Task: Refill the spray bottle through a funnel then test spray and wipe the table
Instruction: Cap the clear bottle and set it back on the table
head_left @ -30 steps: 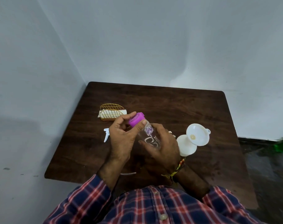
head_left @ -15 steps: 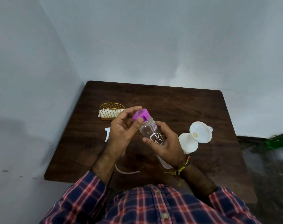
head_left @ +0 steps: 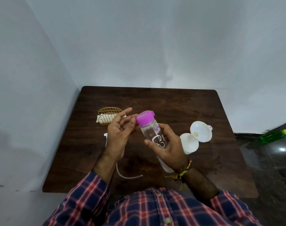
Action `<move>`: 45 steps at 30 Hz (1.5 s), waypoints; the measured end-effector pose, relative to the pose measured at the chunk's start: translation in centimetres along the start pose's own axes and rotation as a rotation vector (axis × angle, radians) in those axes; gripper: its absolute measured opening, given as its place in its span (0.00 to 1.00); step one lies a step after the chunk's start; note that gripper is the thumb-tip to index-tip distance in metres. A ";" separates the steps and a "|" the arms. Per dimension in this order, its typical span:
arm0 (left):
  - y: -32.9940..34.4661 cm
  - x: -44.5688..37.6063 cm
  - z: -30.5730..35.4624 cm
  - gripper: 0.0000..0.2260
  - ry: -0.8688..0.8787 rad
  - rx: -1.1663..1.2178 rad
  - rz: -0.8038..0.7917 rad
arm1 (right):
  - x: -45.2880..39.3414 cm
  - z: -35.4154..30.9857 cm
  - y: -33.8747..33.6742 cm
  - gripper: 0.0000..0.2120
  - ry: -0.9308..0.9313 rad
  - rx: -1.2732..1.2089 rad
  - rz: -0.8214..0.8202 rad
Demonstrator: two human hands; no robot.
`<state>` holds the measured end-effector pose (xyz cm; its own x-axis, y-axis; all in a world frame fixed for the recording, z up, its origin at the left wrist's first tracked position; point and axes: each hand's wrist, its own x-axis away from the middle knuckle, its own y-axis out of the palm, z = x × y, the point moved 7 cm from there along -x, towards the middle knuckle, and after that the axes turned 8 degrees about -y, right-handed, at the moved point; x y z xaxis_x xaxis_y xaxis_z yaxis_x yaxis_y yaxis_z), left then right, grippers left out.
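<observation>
Right hand [head_left: 168, 147] fingers around clear bottle [head_left: 152, 132], white lettering unreadable; left hand [head_left: 118, 137] fingers spread beside pink cap [head_left: 145, 120].

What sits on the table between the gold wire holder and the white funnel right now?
In the head view, the left hand and the clear bottle with its pink cap, held by the right hand, fill that stretch above the table.

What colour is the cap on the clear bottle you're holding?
Bright pink-purple. The cap sits on the clear bottle held in the right hand; the head view shows it.

Pink cap [head_left: 145, 120], white funnel [head_left: 201, 131], brown table [head_left: 179, 101], plaid sleeve [head_left: 90, 190], poss. green bottle [head_left: 273, 136].
</observation>
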<state>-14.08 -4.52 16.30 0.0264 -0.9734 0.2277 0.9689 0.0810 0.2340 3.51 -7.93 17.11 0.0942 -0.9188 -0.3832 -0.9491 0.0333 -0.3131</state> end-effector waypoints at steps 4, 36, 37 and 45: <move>0.5 0.6 0.4 0.22 0.022 0.003 0.024 | -0.2 0.1 -0.2 0.26 -0.007 0.053 0.003; 3.1 -1.2 0.4 0.31 -0.038 0.066 0.011 | -1.6 2.4 -0.4 0.27 0.019 -0.024 -0.134; 3.3 -1.1 0.2 0.31 -0.053 0.053 0.046 | -1.6 2.5 -0.6 0.27 0.011 0.052 -0.123; 4.7 -1.3 -1.1 0.25 -0.087 -0.135 0.450 | -1.0 3.5 1.8 0.30 -0.026 0.458 -0.273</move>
<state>-9.25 -3.09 16.10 0.4355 -0.8258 0.3583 0.8894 0.4563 -0.0295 2.77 -5.55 13.95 0.3324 -0.9082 -0.2543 -0.6610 -0.0320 -0.7497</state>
